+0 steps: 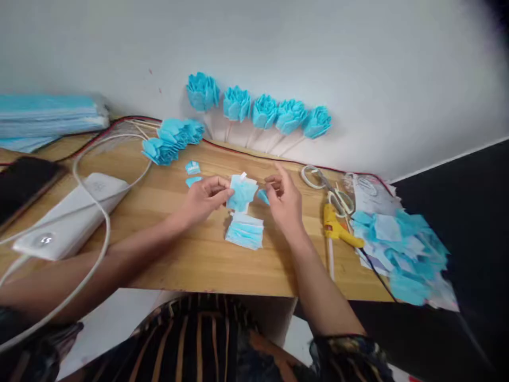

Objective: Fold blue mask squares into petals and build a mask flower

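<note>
My left hand [207, 197] pinches a folded light-blue mask piece [242, 193] with a white stick end showing at its top. My right hand [283, 200] is just right of it, fingers curled on a small blue scrap [263, 197]. Below both hands a small stack of cut blue squares [245, 232] lies on the wooden table [199, 254]. Two little blue scraps [193, 174] lie to the left of my left hand.
Several blue flowers on sticks [262, 111] lean on the wall, with more flowers [172, 139] lying flat. Scissors [326, 185] and a yellow glue gun [337, 228] lie right, beside a scrap pile [401, 249]. A white power bank [71, 215], cables, phone [24, 183] and mask stack [47, 119] sit left.
</note>
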`<state>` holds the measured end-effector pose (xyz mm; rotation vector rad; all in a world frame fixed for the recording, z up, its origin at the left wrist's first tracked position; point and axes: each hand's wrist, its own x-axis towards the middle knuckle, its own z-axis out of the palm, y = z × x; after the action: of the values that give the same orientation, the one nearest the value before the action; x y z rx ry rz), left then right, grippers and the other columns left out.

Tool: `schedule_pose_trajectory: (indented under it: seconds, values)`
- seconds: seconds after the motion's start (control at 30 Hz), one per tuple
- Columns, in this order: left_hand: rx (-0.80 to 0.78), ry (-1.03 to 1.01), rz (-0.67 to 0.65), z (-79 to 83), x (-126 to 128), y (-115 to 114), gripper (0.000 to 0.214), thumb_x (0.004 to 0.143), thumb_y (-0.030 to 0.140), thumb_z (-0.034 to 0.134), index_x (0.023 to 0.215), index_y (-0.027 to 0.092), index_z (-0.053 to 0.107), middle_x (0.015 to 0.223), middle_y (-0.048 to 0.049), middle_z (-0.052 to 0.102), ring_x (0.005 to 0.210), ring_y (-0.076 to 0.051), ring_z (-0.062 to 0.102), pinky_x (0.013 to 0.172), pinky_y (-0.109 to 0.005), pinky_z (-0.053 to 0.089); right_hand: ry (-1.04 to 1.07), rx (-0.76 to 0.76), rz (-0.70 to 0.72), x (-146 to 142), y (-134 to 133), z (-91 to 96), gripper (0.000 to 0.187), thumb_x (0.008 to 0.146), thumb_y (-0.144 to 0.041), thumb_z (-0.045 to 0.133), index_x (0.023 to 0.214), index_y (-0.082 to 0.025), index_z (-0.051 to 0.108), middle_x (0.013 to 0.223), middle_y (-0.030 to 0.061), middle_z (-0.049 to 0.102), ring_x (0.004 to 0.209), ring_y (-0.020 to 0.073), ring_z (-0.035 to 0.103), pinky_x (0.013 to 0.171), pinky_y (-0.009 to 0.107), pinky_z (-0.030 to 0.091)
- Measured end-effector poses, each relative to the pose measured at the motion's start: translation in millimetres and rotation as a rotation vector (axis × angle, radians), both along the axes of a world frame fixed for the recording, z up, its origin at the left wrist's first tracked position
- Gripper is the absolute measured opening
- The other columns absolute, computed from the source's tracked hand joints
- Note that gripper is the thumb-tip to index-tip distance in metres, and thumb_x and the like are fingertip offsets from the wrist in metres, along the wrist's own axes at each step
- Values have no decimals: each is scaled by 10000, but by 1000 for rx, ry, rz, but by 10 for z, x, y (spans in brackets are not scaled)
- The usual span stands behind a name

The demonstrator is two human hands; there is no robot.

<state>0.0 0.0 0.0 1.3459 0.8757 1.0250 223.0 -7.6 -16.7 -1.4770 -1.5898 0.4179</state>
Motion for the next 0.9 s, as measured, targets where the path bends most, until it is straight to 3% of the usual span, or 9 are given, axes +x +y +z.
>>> schedule_pose_trajectory:
  seconds: [0.1, 0.2, 0.3, 0.37, 0.47, 0.6, 0.73, 0.9]
  values:
    - [13, 5, -11, -14, -4, 5, 267, 777, 381, 764, 780, 175, 595, 625, 32, 604, 539, -84, 520, 531, -217, 431, -52, 34, 58, 11, 7, -8, 603, 855, -140, 572, 1425, -335, 554, 1265, 49, 701, 1064, 214, 675, 819, 373, 604]
    - [26, -1, -16, -30, -7, 9, 251, 785, 372, 758, 785, 176, 601, 638, 26, 615, 550, -91, 533, 536, -222, 439, -46, 65, 96, 8, -10, 10, 517, 894, -181, 578, 1390, -330, 586, 1316, 50, 699, 1209, 244, 645, 991, 462, 559]
    - [38, -4, -20, -38, -9, 9, 237, 794, 362, 748, 796, 174, 603, 641, 26, 614, 552, -90, 533, 531, -221, 436, 17, 83, 98, -22, -60, 76, 353, 981, -293, 530, 1320, -313, 626, 1104, 38, 776, 1081, 228, 702, 1046, 494, 515]
    - [51, 2, -28, -37, -11, 7, 235, 803, 363, 744, 806, 173, 606, 650, 23, 620, 562, -92, 538, 538, -222, 441, 32, 102, 128, -55, -102, 140, 241, 1000, -351, 521, 1164, -291, 687, 1020, 33, 780, 1014, 222, 709, 1034, 484, 509]
    - [81, 4, -36, -34, -12, 1, 247, 813, 377, 742, 803, 171, 606, 667, 15, 632, 582, -99, 552, 553, -229, 454, 38, 119, 222, -112, -151, 218, 181, 982, -371, 556, 974, -258, 698, 1080, 44, 758, 1069, 225, 686, 1038, 462, 488]
    - [100, 0, -41, -43, -9, -3, 244, 821, 374, 738, 793, 168, 610, 671, 13, 629, 595, -101, 557, 567, -234, 463, 143, 32, 309, -174, -157, 205, 117, 901, -355, 665, 939, -244, 670, 1182, 44, 738, 1142, 225, 667, 1025, 417, 484]
    - [83, 12, -54, -58, -9, 2, 233, 813, 362, 741, 800, 164, 619, 673, 12, 629, 596, -99, 552, 562, -229, 458, 331, -85, 266, -201, -133, 111, 119, 868, -352, 700, 863, -237, 671, 980, 3, 756, 925, 170, 681, 870, 334, 510]
    - [63, 39, -69, -50, -24, 10, 241, 819, 378, 727, 811, 162, 620, 660, 11, 622, 600, -103, 550, 570, -230, 446, 576, -160, 195, -223, -126, 78, 154, 795, -357, 753, 766, -232, 668, 728, -40, 655, 672, 113, 555, 651, 259, 453]
